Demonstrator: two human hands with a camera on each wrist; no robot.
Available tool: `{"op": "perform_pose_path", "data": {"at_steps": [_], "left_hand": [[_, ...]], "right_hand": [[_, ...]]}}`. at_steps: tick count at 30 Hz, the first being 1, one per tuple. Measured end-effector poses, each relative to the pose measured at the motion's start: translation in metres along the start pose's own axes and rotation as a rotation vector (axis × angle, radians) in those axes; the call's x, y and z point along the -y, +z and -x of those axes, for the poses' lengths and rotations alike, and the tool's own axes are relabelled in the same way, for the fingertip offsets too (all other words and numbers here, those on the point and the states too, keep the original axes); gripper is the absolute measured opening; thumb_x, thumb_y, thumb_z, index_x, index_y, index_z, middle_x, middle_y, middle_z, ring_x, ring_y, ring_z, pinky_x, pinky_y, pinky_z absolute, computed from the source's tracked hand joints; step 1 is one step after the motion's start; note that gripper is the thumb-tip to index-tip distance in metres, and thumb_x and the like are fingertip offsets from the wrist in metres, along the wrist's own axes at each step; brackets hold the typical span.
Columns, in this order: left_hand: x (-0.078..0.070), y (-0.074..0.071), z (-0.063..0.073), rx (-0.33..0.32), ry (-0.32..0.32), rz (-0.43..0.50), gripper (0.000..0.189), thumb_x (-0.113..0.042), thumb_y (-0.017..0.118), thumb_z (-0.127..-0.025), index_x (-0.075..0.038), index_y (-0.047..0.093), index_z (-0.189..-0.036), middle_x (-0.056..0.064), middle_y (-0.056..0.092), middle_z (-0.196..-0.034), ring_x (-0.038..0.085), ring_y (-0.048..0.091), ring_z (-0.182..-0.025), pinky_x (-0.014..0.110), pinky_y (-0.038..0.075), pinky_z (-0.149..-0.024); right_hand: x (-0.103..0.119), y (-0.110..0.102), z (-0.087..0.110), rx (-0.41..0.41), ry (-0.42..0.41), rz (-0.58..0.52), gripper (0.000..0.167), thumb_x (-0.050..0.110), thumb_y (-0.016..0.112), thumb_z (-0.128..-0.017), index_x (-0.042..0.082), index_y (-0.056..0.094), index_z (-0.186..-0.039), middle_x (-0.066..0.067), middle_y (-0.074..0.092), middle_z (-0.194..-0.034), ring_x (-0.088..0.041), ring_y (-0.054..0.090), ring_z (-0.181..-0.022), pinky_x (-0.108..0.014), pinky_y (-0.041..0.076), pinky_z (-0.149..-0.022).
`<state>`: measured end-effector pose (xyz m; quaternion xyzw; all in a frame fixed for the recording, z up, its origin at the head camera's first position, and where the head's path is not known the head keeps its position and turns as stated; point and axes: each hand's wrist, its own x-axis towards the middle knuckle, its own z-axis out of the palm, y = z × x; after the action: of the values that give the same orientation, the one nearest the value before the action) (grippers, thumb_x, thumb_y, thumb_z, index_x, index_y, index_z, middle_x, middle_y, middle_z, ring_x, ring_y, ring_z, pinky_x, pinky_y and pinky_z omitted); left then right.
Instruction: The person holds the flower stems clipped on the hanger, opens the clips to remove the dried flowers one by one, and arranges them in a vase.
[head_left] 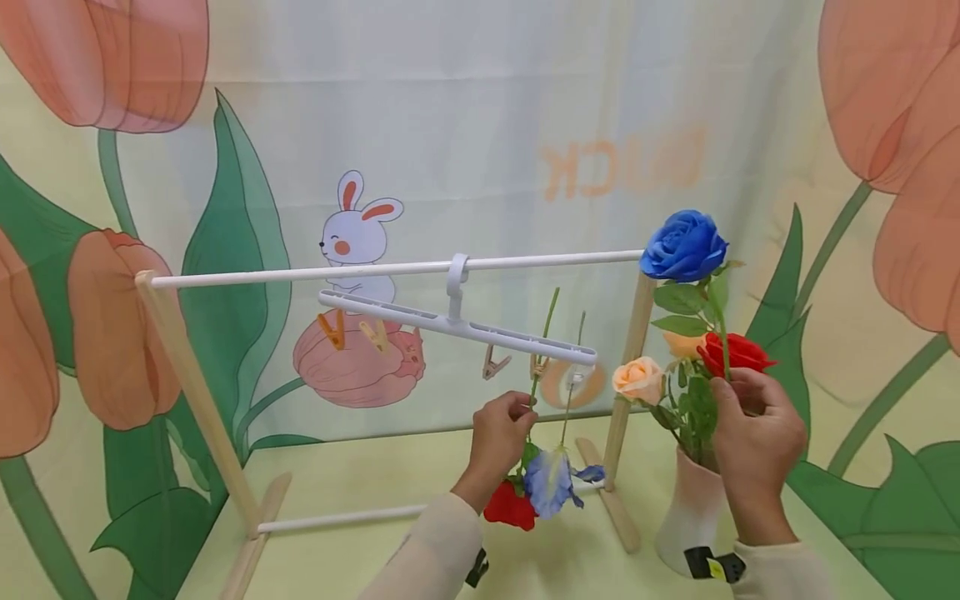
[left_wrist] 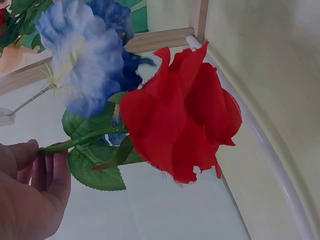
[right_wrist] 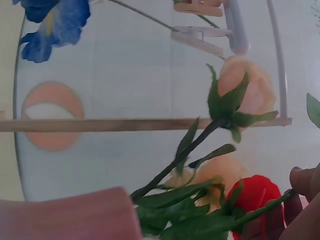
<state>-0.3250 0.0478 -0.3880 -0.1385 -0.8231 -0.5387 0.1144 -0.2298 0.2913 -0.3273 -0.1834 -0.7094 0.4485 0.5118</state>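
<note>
My left hand [head_left: 498, 437] pinches the green stem of a red rose [left_wrist: 180, 115] that hangs head down. Its stem runs up to a clothespin [head_left: 538, 367] under the right part of a white hanger [head_left: 397, 315]. Beside it a blue-and-white flower [head_left: 550, 483] hangs upside down from a clear clip [head_left: 576, 379]. At the right, my right hand [head_left: 761, 433] pinches the stem of an upright blue rose [head_left: 684, 246]. Below the fingers, that stem runs down among leaves by the mouth of a pink-and-white vase [head_left: 686, 517].
A peach rose [head_left: 637, 379] and another red rose [head_left: 738, 354] stand in the vase. The tilted hanger hooks over a white rod [head_left: 315, 273] on a wooden frame [head_left: 198, 400]. More clothespins, one orange [head_left: 332, 331], hang along it. A printed curtain backs the table.
</note>
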Motion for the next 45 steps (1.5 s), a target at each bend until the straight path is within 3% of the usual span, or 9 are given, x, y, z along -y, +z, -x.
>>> {"op": "perform_pose_path", "data": {"at_steps": [6,9,13,17,23,28,32,38,45], "left_hand": [[-0.001,-0.005,0.0,0.002,-0.001,0.009,0.014,-0.013,0.072,-0.095,-0.01,0.077,-0.108,0.006,0.077,-0.091,0.013,0.068,-0.078,0.022,0.058,-0.069],[-0.003,-0.006,-0.001,0.002,-0.009,0.011,0.014,-0.013,0.072,-0.094,-0.011,0.077,-0.107,0.006,0.077,-0.091,0.012,0.069,-0.077,0.023,0.059,-0.069],[-0.005,-0.008,-0.003,-0.003,-0.004,0.0,0.012,-0.013,0.073,-0.093,-0.011,0.077,-0.105,0.005,0.077,-0.089,0.012,0.068,-0.075,0.023,0.058,-0.068],[-0.005,-0.007,-0.003,0.004,-0.01,-0.015,0.012,-0.014,0.074,-0.093,-0.011,0.077,-0.104,0.005,0.078,-0.089,0.012,0.069,-0.076,0.023,0.058,-0.068],[-0.003,-0.006,-0.002,-0.004,0.001,-0.034,0.013,-0.014,0.075,-0.092,-0.011,0.077,-0.104,0.005,0.079,-0.09,0.015,0.073,-0.08,0.025,0.058,-0.068],[-0.004,-0.005,-0.003,-0.002,0.0,-0.012,0.012,-0.013,0.076,-0.091,-0.01,0.077,-0.103,0.005,0.079,-0.09,0.016,0.073,-0.08,0.024,0.058,-0.067],[-0.005,-0.004,-0.003,-0.005,-0.005,-0.015,0.013,-0.013,0.077,-0.091,-0.01,0.077,-0.103,0.005,0.079,-0.09,0.015,0.073,-0.079,0.024,0.058,-0.066],[-0.007,-0.003,0.002,-0.009,-0.035,-0.048,0.016,-0.015,0.078,-0.09,-0.009,0.077,-0.104,0.004,0.078,-0.087,0.011,0.069,-0.074,0.022,0.057,-0.065],[-0.009,-0.002,0.003,-0.024,-0.019,-0.08,0.012,-0.015,0.074,-0.093,-0.01,0.078,-0.103,0.003,0.078,-0.083,0.01,0.067,-0.072,0.023,0.056,-0.065]], "right_hand": [[-0.008,-0.003,-0.002,0.052,0.078,0.083,0.032,0.022,0.07,-0.093,0.009,0.068,-0.122,0.02,0.058,-0.097,0.011,0.05,-0.083,-0.01,0.04,-0.071],[-0.007,-0.005,-0.005,0.019,0.109,0.084,0.037,0.018,0.064,-0.093,0.009,0.063,-0.129,0.02,0.052,-0.106,0.01,0.047,-0.089,-0.009,0.04,-0.074],[0.003,-0.003,-0.004,-0.046,0.093,0.032,0.036,0.014,0.059,-0.093,0.011,0.062,-0.129,0.027,0.046,-0.104,0.008,0.047,-0.093,-0.011,0.04,-0.076],[0.016,0.004,0.01,-0.048,0.018,0.002,0.032,0.01,0.059,-0.092,0.007,0.064,-0.124,0.023,0.049,-0.103,0.006,0.05,-0.093,-0.01,0.042,-0.077],[0.033,0.022,0.044,0.026,-0.158,-0.045,0.029,0.002,0.063,-0.092,-0.003,0.063,-0.12,-0.017,0.06,-0.112,0.003,0.049,-0.096,-0.011,0.042,-0.081],[0.04,0.048,0.069,0.102,-0.278,-0.129,0.026,-0.006,0.067,-0.087,-0.005,0.065,-0.113,-0.019,0.064,-0.107,-0.006,0.057,-0.091,-0.004,0.045,-0.079],[0.043,0.074,0.082,0.231,-0.221,-0.141,0.032,0.001,0.073,-0.086,-0.001,0.064,-0.117,-0.015,0.067,-0.108,-0.019,0.067,-0.09,-0.009,0.053,-0.077],[0.047,0.103,0.097,0.407,-0.053,-0.118,0.038,0.015,0.073,-0.091,0.002,0.061,-0.125,-0.016,0.069,-0.117,-0.031,0.072,-0.1,-0.045,0.061,-0.087],[0.049,0.127,0.1,0.382,0.014,-0.121,0.044,0.017,0.074,-0.09,0.002,0.06,-0.129,-0.016,0.067,-0.122,-0.033,0.069,-0.105,-0.049,0.058,-0.092]]}}
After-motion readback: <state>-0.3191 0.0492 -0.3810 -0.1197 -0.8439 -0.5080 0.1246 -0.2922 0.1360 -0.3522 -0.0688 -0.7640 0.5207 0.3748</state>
